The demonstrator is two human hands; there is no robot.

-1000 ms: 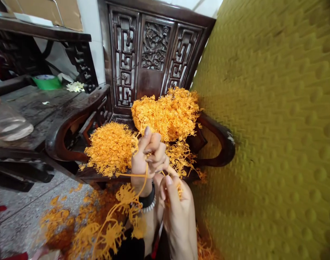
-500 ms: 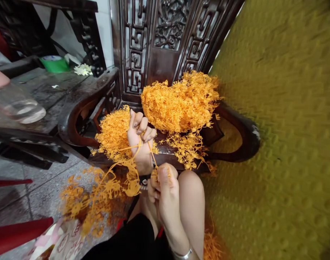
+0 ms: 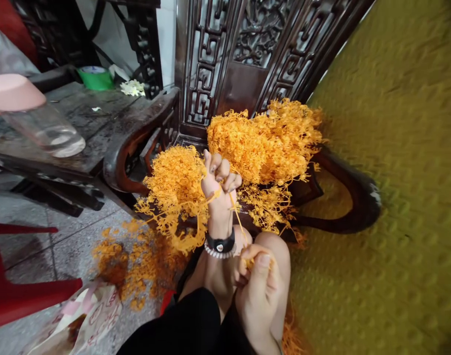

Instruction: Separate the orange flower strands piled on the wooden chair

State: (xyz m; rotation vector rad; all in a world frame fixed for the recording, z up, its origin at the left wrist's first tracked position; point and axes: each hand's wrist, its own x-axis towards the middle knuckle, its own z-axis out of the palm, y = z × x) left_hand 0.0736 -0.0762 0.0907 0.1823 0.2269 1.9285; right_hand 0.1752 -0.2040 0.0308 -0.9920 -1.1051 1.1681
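My left hand, palm up with curled fingers, is closed on an orange plastic strand. The strand runs taut from there down to my right hand, whose thumb presses over the fingers around its other end. A looping tangle of the same orange stuff hangs beside my left wrist. Just behind my left hand lies a bushy orange pile. A larger pile of orange branching pieces sits farther back on the wooden chair seat, with looser sprigs at its front.
A carved dark wooden chair stands before my knees. Left of it, a wooden table bears a clear bottle with a pink top and a green tape roll. Orange pieces, a bag and a red stool are on the floor.
My right hand has moved down and away from my left, stretching the strand longer between them. The hanging tangle has swung nearer the left pile. The whole view has shifted slightly.
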